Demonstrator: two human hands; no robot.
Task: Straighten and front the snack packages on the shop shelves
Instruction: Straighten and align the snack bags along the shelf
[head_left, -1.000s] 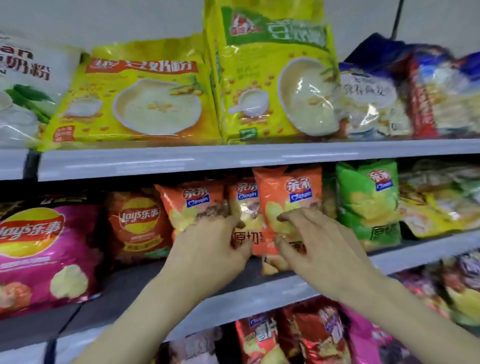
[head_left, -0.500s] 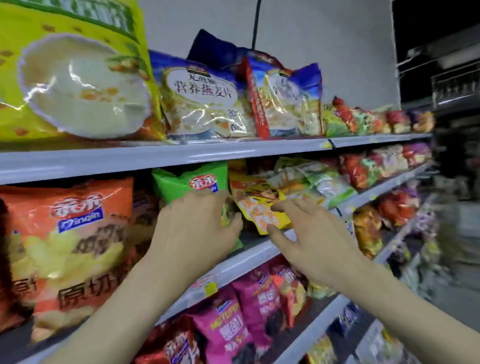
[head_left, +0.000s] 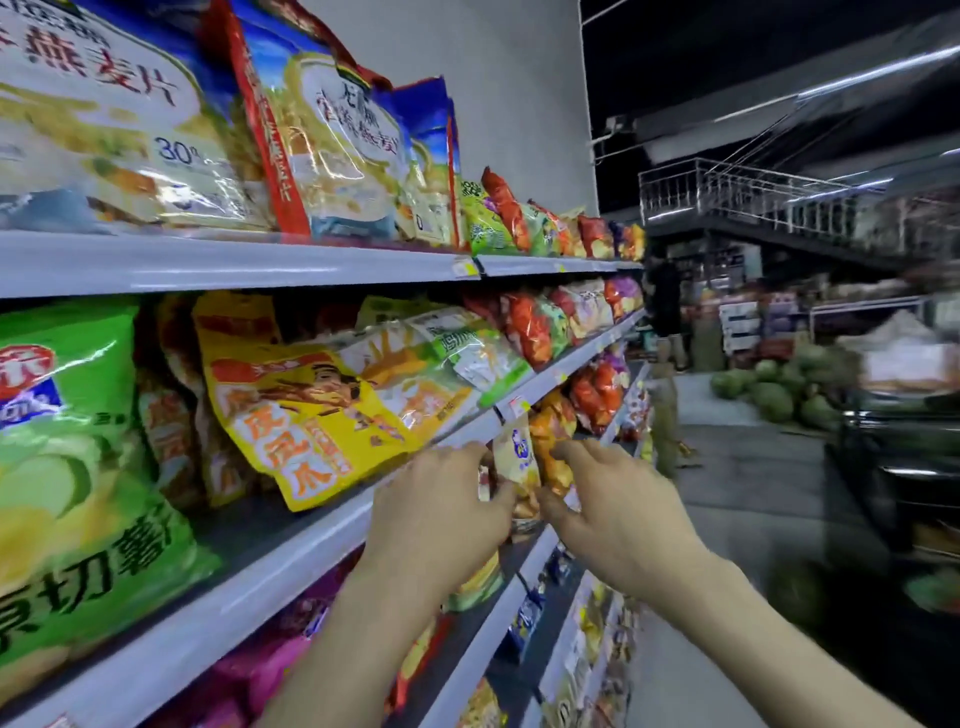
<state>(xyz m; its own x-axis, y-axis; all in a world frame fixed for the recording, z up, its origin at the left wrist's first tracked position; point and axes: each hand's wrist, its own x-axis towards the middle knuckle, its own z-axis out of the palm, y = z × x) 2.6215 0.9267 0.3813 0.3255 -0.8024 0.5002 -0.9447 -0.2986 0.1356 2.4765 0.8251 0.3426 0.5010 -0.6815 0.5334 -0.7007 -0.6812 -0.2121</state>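
The left hand (head_left: 441, 514) and right hand (head_left: 618, 525) are evenly lit but soft-edged, as is the small pale packet (head_left: 511, 457) between them. Up and left of them, strong light from above washes the shelf edge (head_left: 234, 265), and white glare streaks cross the glossy oat bags (head_left: 332, 140) above it; deep shadow sits under each shelf. Right of the hands the aisle (head_left: 753, 493) is dim and smeared with blur, the watermelons (head_left: 779, 389) barely distinct. Far left, the wide lens stretches the green bag (head_left: 67, 467).
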